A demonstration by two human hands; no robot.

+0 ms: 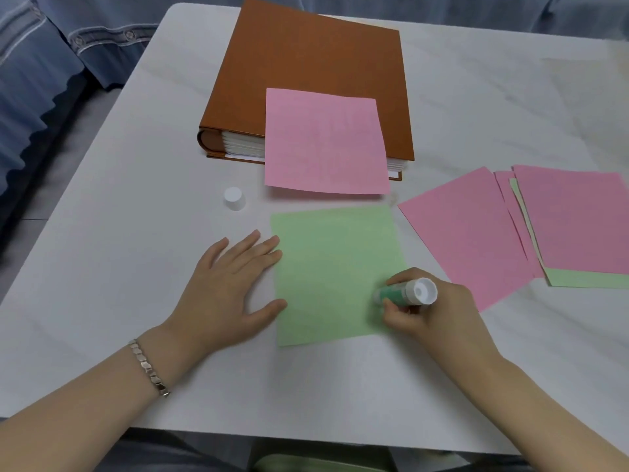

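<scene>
Matt green paper sheet [335, 274] lies on a smooth white table [136, 185]; farther off, a brown cloth-textured album [306, 73]; a white-and-green plastic glue stick [406, 292].

A: Paper count?
B: pink sheets [325, 141] [466, 240] [503, 180] [578, 223]: 4, one just a sliver in the fan. green sheets [333, 274] [585, 279]: 2.
A: Rest?
B: 1 brown album [306, 73], 1 glue stick [405, 292], 1 loose white cap [235, 198], 1 metal bracelet [148, 366]. hands [231, 284] [439, 311]: 2.
</scene>
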